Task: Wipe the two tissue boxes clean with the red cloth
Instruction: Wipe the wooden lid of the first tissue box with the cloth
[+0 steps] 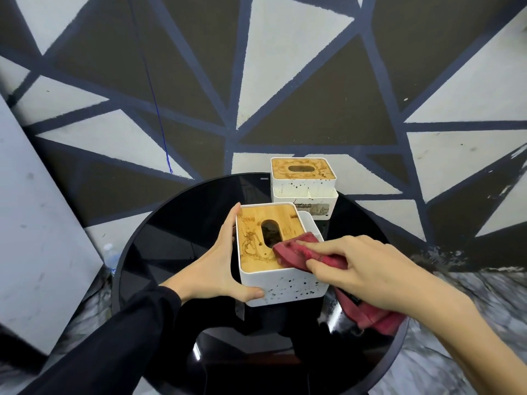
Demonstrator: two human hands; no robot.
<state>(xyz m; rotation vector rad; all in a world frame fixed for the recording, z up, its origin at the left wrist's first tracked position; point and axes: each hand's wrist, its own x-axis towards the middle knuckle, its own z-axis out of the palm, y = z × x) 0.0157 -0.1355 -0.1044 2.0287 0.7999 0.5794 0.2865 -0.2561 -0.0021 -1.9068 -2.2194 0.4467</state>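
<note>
On the round black table (159, 252), near box (273, 252) sits toward the front, steadied by left hand (211, 266), which clasps its left side, thumb on the front wall, fingers up along the left edge. Right hand (362, 269) presses red cloth (296, 252) onto the right part of the wooden lid, fingers curled over the bunched fabric; the cloth's tail hangs off the box's right side toward the table. Judgement: wiping of the first lid is under way, far from done. To do it well: keep the left-hand brace firm so the box does not slide on the glossy top, sweep across the lid toward the brown stains left of the slot (skirt the opening), then do the speckled white walls. Far box (303, 183) stands behind, well apart, lid ringed with brown stains, walls flecked black, apparently untouched.
</note>
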